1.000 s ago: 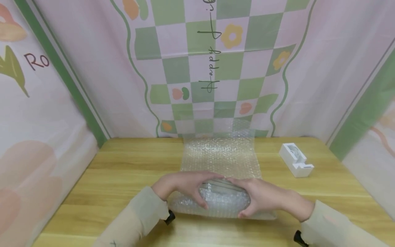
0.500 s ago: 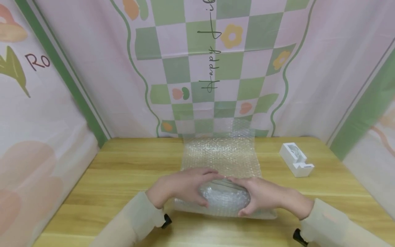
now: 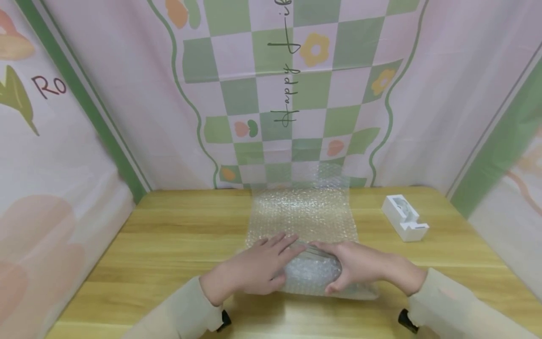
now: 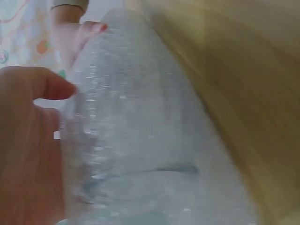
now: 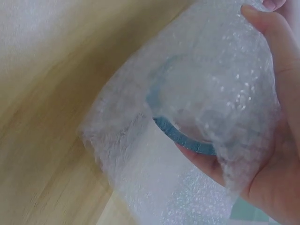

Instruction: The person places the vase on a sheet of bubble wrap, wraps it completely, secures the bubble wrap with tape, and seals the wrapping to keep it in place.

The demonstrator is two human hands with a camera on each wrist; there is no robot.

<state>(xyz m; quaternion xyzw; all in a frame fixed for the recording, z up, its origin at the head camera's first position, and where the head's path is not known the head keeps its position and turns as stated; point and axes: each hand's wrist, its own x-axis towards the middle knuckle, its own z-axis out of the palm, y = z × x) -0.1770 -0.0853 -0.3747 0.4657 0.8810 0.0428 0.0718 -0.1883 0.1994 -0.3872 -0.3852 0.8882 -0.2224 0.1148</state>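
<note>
A rounded bundle of clear bubble wrap (image 3: 311, 274) lies near the front of the table. Through its end in the right wrist view shows the blue circular rim (image 5: 185, 142) of a wrapped object, whose kind I cannot tell. My right hand (image 3: 363, 264) grips the bundle's right side, thumb on the near face and fingers over the far side. My left hand (image 3: 257, 267) rests over its left end with fingers fairly straight and spread. From the bundle a flat sheet of bubble wrap (image 3: 301, 214) runs back across the table.
A white tape dispenser (image 3: 404, 220) stands at the back right of the wooden table (image 3: 182, 235). Behind the table hangs a patterned curtain (image 3: 313, 94), and the wrap's far end reaches up against it. Further curtains close off both sides.
My left hand has shifted outward and toward me, its fingers straightening and spreading over the bundle's left end. My right hand keeps its grip almost in place.
</note>
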